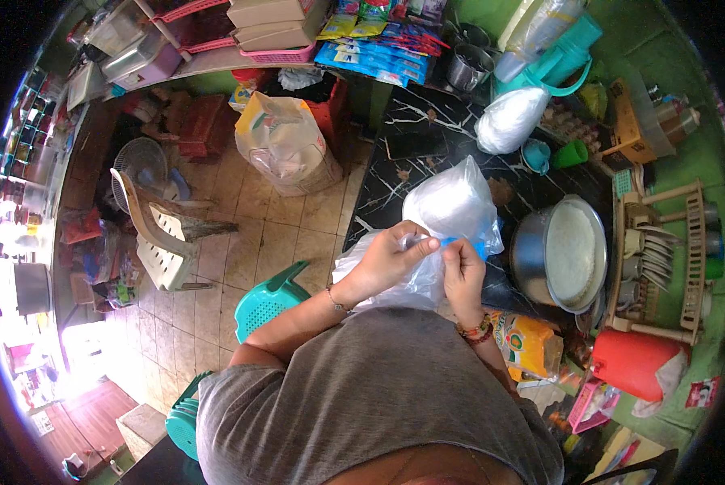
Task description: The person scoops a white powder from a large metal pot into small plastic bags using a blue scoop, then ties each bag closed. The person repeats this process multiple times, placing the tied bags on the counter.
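Observation:
My left hand (pixel 389 257) and my right hand (pixel 464 270) pinch clear plastic between them, close together in front of my chest. The thumb of my left hand points toward my right hand's curled fingers. Under and beside the hands lie white plastic bags (pixel 362 248) at the edge of the black marble-patterned table (pixel 374 188). Just beyond them stands a full, rounded plastic bag (pixel 444 200) with pale contents, and a bit of blue shows by my right fingers. Farther back is another tied white plastic bag (pixel 511 121).
To the right stand a large metal pot (pixel 529 254) and a dish rack (pixel 653 267) with plates. A dark phone-like slab (pixel 415 145) lies on the table. Left are a green plastic stool (pixel 271 300), a white plastic chair (pixel 162 242) and a large sack (pixel 286 145) on the tiled floor.

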Demonstrator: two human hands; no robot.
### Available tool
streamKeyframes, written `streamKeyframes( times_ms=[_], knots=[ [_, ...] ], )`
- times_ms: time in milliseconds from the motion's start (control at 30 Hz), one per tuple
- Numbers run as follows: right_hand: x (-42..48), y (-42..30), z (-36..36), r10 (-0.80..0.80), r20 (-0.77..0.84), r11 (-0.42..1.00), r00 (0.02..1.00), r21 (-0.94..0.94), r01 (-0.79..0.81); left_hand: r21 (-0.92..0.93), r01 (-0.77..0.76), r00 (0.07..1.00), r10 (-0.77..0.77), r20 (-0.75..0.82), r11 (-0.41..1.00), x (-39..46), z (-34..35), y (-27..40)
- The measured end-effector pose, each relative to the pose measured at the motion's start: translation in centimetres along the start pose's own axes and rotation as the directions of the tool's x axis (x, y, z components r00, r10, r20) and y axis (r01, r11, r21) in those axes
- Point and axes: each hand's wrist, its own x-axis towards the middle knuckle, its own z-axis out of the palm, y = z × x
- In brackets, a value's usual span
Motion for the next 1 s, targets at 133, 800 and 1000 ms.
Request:
streamKeyframes(
  times_ms=[133,800,1000],
  knots=[
    [-0.1,-1.0,-0.6,-0.008,0.043,0.999,0.999,0.037,0.007,-0.330,0.125,0.991,-0.136,-0.010,0.936,0.4,0.6,-0.4],
    [1.3,-1.5,-2.6,-0.084,-0.125,0.980,0.989,-0.191,0.059,-0.387,0.220,0.960,-0.129,0.247,0.895,1.4,1.7,0.5],
    [1.5,-1.2,-2.5,0.012,-0.097,0.988,0.995,-0.152,-0.027,-0.647,0.409,0.899,-0.163,0.406,0.643,1.5,1.8,1.7]
  ],
)
